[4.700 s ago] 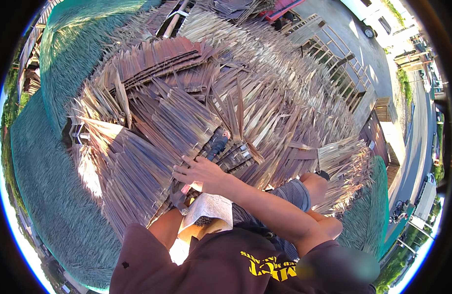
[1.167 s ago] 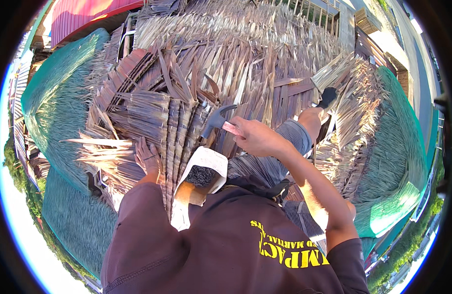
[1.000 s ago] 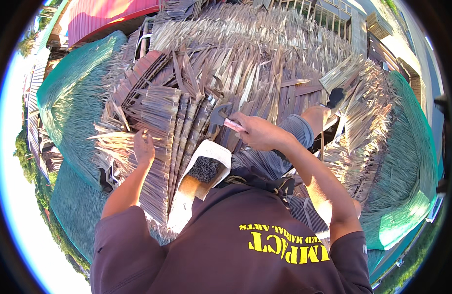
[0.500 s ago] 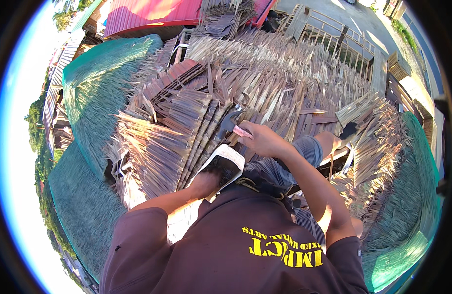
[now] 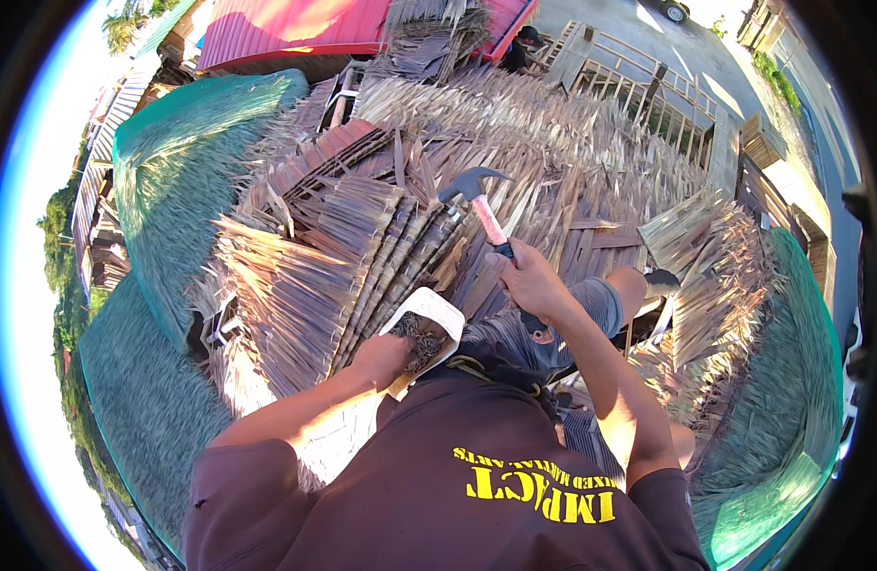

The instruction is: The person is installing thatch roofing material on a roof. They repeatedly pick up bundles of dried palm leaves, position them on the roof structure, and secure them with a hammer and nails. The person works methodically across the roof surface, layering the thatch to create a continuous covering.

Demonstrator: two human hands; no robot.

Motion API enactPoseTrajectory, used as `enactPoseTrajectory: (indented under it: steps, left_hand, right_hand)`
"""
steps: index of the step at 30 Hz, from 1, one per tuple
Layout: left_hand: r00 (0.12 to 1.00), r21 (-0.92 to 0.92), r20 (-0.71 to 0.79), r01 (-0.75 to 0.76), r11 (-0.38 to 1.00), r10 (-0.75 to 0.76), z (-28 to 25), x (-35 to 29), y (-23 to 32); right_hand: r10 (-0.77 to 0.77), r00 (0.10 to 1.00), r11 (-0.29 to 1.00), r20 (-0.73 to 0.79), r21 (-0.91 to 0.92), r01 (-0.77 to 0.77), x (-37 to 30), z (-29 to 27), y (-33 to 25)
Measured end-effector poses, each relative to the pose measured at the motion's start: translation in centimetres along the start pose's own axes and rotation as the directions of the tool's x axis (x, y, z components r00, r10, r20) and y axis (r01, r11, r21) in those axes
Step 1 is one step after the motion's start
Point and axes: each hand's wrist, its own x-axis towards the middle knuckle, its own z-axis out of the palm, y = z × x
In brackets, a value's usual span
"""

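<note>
The person's right hand (image 5: 536,281) is closed around the dark lower grip of a hammer (image 5: 489,221), fingers wrapped and thumb side uppermost. The hammer stands at a tilt, its dark claw head away from the body and a worn pinkish length of handle exposed between head and grip. The head shows against the thatched roof (image 5: 524,143), just right of the stacked thatch panels (image 5: 348,233); its clearance above that surface cannot be determined. The left hand (image 5: 381,360) is at the left side of a white container (image 5: 443,306), with the fingers reaching into its open mouth. Those fingers are largely hidden; their opening, and whether they have hold of anything, cannot be told. The container rests at waist level against the brown shirt (image 5: 438,447) and contains a loose mass of small dark nails (image 5: 424,344). The panels lie immediately beyond the container, overlapping, their ribbed edges side by side and their leaves fanned to the left. Grey striped shorts (image 5: 591,309) are visible beneath the right forearm. Green netting (image 5: 196,143) covers adjoining thatch at left, and a red roof (image 5: 295,29) stands at the far side.
</note>
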Motion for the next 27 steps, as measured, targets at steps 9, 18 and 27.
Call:
enactPoseTrajectory:
  steps: [9,18,27]
  left_hand:
    - [0.927,-0.906,-0.141,-0.262,-0.332,-0.348,-9.4,2.3,4.1]
    - [0.999,-0.781,-0.030,-0.039,-0.624,-0.026,-11.1,3.3,8.1]
    - [0.988,-0.839,0.034,0.111,-0.532,0.152,-12.2,4.1,7.6]
  right_hand:
    - [-0.238,0.971,0.939,-0.016,0.253,0.234,-1.4,3.4,-0.6]
    - [-0.367,0.908,0.900,-0.205,0.169,0.402,-2.1,4.4,-1.8]
    - [-0.341,0.909,0.874,-0.240,0.275,0.401,-2.4,3.1,-1.1]
